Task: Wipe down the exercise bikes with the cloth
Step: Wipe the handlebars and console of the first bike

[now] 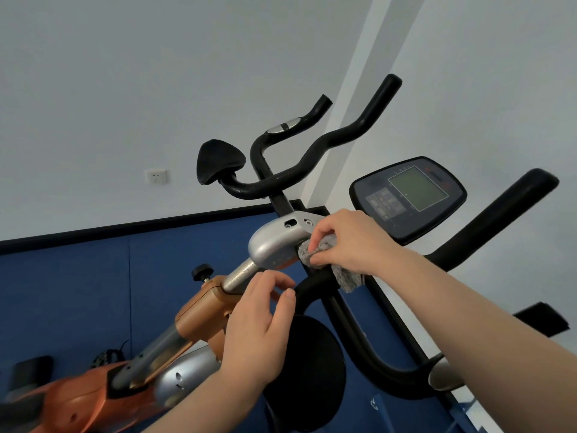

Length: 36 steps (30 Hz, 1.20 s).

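Nearest us, our left hand (259, 320) steadied the bike post (239, 276), fingers loose; our right hand (346, 242) clutched the cloth (315, 254) against the silver bracket (274, 245). We judged its dangling end might snag the handlebar (343, 323).

No readable txt anywhere. Console (408, 198) on the bike has a blank green LCD (417, 188) w/ small markings and a button panel (385, 202) beside it, all too blurred to read. No brand legible.
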Available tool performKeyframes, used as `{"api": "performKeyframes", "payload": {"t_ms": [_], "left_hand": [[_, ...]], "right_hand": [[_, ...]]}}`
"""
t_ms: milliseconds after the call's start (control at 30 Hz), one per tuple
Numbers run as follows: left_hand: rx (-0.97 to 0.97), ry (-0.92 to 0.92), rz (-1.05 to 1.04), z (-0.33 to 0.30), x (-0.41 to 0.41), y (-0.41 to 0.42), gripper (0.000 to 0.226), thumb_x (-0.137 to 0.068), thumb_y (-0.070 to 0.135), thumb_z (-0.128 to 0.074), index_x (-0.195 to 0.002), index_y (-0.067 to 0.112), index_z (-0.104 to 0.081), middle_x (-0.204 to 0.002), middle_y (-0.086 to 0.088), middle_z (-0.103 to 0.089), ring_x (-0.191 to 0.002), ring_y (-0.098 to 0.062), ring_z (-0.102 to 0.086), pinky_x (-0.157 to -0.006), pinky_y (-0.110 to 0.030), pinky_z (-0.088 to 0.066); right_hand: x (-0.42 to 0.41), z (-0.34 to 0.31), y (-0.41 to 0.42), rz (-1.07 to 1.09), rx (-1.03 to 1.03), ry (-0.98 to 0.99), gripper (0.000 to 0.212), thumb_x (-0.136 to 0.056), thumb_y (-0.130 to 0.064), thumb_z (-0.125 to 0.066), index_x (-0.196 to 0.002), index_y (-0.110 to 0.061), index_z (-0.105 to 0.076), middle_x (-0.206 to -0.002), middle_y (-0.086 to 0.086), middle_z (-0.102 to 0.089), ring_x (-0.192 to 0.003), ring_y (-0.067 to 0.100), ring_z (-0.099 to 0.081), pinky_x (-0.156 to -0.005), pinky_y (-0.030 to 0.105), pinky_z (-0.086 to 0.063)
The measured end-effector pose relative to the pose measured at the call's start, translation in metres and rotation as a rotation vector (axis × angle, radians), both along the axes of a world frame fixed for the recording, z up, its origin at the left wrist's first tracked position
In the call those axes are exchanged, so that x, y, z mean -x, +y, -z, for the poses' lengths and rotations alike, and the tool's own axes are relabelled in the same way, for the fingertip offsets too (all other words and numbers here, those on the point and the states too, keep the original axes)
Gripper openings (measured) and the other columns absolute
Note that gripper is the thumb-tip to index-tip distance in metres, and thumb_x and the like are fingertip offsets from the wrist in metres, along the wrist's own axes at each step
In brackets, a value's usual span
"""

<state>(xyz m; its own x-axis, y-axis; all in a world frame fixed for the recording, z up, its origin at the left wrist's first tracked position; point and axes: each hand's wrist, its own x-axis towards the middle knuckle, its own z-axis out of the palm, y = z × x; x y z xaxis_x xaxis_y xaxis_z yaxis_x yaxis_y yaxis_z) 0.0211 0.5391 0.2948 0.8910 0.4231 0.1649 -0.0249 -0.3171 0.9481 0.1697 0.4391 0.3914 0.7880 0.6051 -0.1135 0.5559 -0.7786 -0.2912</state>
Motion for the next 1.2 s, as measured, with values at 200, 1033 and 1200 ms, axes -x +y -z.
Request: {"api": "performKeyframes", "payload": {"t_ms": [200,1033,1200], "left_hand": [[0.008,0.0,-0.009,0.002,-0.002,-0.001,0.019,-0.083,0.048,-0.039,-0.091,0.041,-0.055,-0.087,0.016,-0.06,-0.086,-0.004,-0.059,-0.072,-0.029,-0.049],[-0.02,0.067,-0.033,0.0,0.003,-0.002,0.026,-0.09,0.039,-0.032,-0.087,0.038,-0.058,-0.085,0.017,-0.063,-0.083,-0.001,-0.06,-0.074,-0.036,-0.051],[-0.056,0.104,-0.078,-0.006,0.009,-0.002,0.03,-0.086,0.048,-0.032,-0.082,0.038,-0.06,-0.085,0.023,-0.062,-0.084,0.005,-0.057,-0.066,-0.025,-0.044]], "right_hand": [[0.018,0.017,0.01,0.096,-0.127,-0.179,0.012,-0.074,-0.031,-0.075,-0.079,-0.032,-0.065,-0.081,-0.011,-0.061,-0.077,0.008,-0.054,-0.065,0.022,-0.038],[0.081,0.025,-0.061,0.245,-0.711,-0.282,0.021,-0.084,-0.013,-0.068,-0.103,-0.022,-0.069,-0.101,-0.011,-0.06,-0.096,-0.004,-0.057,-0.083,0.004,-0.043],[0.101,0.025,-0.064,0.146,-0.691,-0.218,0.024,-0.081,-0.015,-0.072,-0.103,-0.023,-0.069,-0.103,-0.014,-0.06,-0.098,-0.001,-0.058,-0.083,0.008,-0.045]]}}
